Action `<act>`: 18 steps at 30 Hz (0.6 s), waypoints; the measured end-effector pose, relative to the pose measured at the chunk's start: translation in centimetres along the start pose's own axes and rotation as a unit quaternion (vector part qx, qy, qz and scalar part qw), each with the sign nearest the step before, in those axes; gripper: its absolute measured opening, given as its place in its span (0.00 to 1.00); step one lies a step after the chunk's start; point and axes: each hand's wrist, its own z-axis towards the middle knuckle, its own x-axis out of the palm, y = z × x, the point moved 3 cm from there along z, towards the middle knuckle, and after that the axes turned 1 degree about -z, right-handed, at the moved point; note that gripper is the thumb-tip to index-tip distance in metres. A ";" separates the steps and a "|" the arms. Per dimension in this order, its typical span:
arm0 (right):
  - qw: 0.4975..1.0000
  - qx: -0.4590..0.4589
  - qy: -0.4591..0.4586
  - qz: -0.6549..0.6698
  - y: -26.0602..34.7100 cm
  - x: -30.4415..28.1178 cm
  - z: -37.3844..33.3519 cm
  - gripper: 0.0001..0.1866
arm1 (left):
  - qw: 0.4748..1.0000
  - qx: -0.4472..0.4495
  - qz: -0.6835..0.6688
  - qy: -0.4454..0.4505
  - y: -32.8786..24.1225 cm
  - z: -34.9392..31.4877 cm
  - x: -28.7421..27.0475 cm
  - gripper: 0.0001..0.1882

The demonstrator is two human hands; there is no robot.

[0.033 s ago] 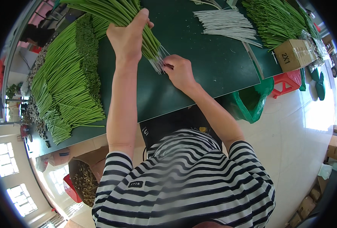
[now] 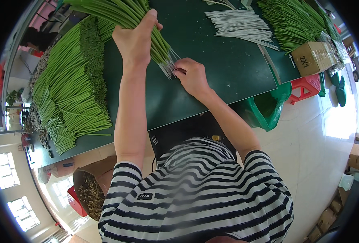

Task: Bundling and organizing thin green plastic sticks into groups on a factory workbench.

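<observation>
A thick bundle of long green stems, thin white wires sticking out of its near end, is wrapped in the closed fingers of my left hand. The bundle slants down to the right above the dark green table, and its far end runs out of view. Thumb and fingers of my right hand pinch at the wire ends, partly hiding which wires they hold. To the left of my left arm lie heaped green stems, their dark leafy-looking heads along the right edge.
White wires lie in a pile at the far right, by more green stems and a cardboard box. Below the table's right edge are a green bag and a red stool. A brown sack stands lower left.
</observation>
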 end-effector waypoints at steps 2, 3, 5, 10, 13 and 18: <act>0.999 0.036 0.021 0.022 -0.4 -1.1 -0.7 0.10 | 1.000 -0.021 0.003 -0.005 -0.2 -0.2 0.2 0.07; 0.999 0.006 0.037 -0.035 -0.5 -2.0 -0.8 0.11 | 1.000 -0.024 0.002 -0.008 0.0 -0.6 0.3 0.07; 0.991 0.022 0.064 -0.114 -0.1 -4.4 0.3 0.15 | 0.999 -0.008 0.043 0.016 0.2 -0.7 1.0 0.07; 0.998 0.020 0.055 -0.005 5.1 -7.6 5.7 0.38 | 0.997 0.008 0.061 0.036 -0.2 -0.9 1.9 0.08; 0.987 -0.001 0.157 0.042 6.1 -3.5 6.3 0.48 | 0.994 -0.007 0.104 0.019 -1.1 -1.8 1.4 0.09; 0.840 0.179 0.112 0.500 -3.9 2.7 3.5 0.36 | 0.995 0.013 0.096 0.022 0.3 -3.3 3.5 0.18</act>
